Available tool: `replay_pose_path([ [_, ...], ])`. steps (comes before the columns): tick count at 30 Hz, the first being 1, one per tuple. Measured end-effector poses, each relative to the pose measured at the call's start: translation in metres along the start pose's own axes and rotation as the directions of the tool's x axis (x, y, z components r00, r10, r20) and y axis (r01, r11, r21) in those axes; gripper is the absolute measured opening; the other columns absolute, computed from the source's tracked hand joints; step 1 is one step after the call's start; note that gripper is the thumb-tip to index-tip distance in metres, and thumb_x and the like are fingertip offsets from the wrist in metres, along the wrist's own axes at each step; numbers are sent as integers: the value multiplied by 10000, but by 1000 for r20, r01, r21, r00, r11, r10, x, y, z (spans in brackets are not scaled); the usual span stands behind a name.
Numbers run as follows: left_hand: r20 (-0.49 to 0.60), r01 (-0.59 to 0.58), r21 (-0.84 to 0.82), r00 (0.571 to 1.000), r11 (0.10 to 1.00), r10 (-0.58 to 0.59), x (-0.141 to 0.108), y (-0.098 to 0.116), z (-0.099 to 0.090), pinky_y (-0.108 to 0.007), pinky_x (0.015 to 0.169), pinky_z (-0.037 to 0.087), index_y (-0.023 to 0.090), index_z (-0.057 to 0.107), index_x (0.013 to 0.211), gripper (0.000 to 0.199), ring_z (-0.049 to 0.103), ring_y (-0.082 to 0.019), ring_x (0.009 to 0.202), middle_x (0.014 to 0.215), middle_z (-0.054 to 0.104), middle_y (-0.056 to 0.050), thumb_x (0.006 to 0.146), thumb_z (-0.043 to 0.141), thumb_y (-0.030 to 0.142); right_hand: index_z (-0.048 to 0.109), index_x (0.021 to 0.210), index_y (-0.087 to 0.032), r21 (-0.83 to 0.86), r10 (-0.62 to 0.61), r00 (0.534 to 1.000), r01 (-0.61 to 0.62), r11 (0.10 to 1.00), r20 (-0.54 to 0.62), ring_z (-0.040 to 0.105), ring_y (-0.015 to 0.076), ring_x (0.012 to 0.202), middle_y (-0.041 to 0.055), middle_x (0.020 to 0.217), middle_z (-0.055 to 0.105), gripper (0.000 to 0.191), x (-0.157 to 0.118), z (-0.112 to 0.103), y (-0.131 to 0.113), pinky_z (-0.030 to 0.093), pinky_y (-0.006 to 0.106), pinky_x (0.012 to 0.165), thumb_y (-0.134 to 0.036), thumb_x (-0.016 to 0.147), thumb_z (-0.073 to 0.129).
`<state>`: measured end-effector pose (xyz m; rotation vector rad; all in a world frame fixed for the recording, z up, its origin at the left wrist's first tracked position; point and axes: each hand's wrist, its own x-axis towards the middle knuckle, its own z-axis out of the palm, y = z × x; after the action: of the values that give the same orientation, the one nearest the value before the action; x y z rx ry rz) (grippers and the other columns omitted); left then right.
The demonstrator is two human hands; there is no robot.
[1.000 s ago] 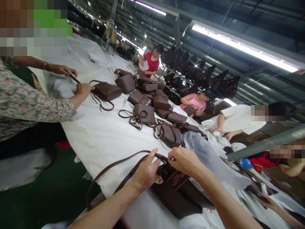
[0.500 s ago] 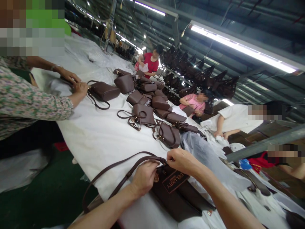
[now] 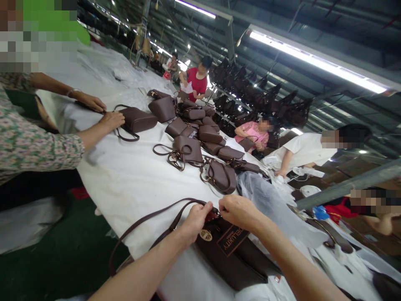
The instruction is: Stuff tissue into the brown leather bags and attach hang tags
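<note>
A dark brown handbag (image 3: 232,274) lies on the white-covered table in front of me, its top edge towards my hands. My left hand (image 3: 192,223) is closed on the bag's top edge, thumb uppermost, beside a round gold-coloured emblem (image 3: 206,235). Something reddish shows at the opening near my thumb. With fingers curled, my right hand (image 3: 239,211) grips the other end of the top edge; its fingertips are hidden. Between my hands hangs a dark tag (image 3: 231,240) lettered DELUXITY. A long brown strap (image 3: 147,217) loops out to the left.
Several brown handbags (image 3: 188,148) crowd the white tabletop (image 3: 125,179) ahead. Clear plastic sheeting (image 3: 263,200) lies to the right. At left, a co-worker's hands (image 3: 109,122) are beside another bag (image 3: 140,119). More people stand across the table; dark bags (image 3: 250,88) hang behind them.
My left hand has shifted slightly up, its thumb now extended, uncovering the gold-coloured emblem and a reddish patch at the opening. My right hand stays nearly still. The co-worker's near hand has moved right.
</note>
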<state>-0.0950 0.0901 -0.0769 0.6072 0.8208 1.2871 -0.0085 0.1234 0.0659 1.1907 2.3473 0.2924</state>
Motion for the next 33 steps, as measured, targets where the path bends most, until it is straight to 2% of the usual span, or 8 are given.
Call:
replay_pose_path([
  [5,157,-65,-42,985,997,71,-2,6,-5,-275,710,415,113,714,798,275,581,-168,729,720,672,-34,668,635,342,760,859,-196,19,27,1000,-27,999,-6,686,231,881,106,925,748,260,-1,1,-5,429,269,667,-179,849,500],
  [9,215,-83,-8,973,997,83,0,5,-4,-291,734,429,124,733,772,247,596,-178,727,689,685,-17,556,620,165,765,844,-231,97,65,998,-63,993,-12,674,222,925,72,936,752,219,-4,3,-2,426,259,690,-209,829,548],
  [16,173,2,4,985,1000,-2,4,2,-5,-295,705,443,114,730,695,197,596,-170,684,710,712,-38,507,683,150,756,889,-208,106,16,1000,-14,994,-13,666,211,934,90,951,732,291,-9,11,-2,424,264,753,-164,888,468],
  [22,103,-42,31,994,999,39,5,0,-3,-294,695,437,125,714,676,146,582,-163,663,692,701,-27,538,675,147,608,1242,-199,191,104,994,-95,977,-33,651,242,992,89,1015,727,413,-12,12,-8,441,292,784,-126,843,532],
  [25,145,-118,90,984,989,104,2,2,-9,-286,705,441,137,705,700,153,594,-171,702,722,701,-24,581,608,143,608,1224,-172,257,75,992,-46,965,-101,634,228,1014,106,1095,685,406,-17,12,-9,441,284,828,-113,825,561],
  [27,182,-140,223,978,965,100,-4,7,-19,-269,668,434,142,685,673,129,584,-166,680,680,676,-13,591,585,142,632,1176,-167,282,48,982,6,959,-184,625,214,1014,110,1106,662,349,-22,12,-9,436,277,848,-117,842,546],
  [30,206,-179,437,974,881,96,-18,21,-35,-240,578,394,155,632,619,71,544,-147,609,601,617,10,607,564,139,687,1048,-201,307,19,971,58,950,-240,634,184,924,75,973,670,276,-28,14,-12,431,256,801,-133,904,462],
  [33,245,-302,514,949,803,200,-35,39,-42,-237,587,396,163,625,663,111,557,-146,635,652,638,-1,680,515,149,705,988,-225,343,-19,971,102,934,-237,632,157,860,48,912,661,289,-30,17,-19,416,230,738,-140,928,436],
])
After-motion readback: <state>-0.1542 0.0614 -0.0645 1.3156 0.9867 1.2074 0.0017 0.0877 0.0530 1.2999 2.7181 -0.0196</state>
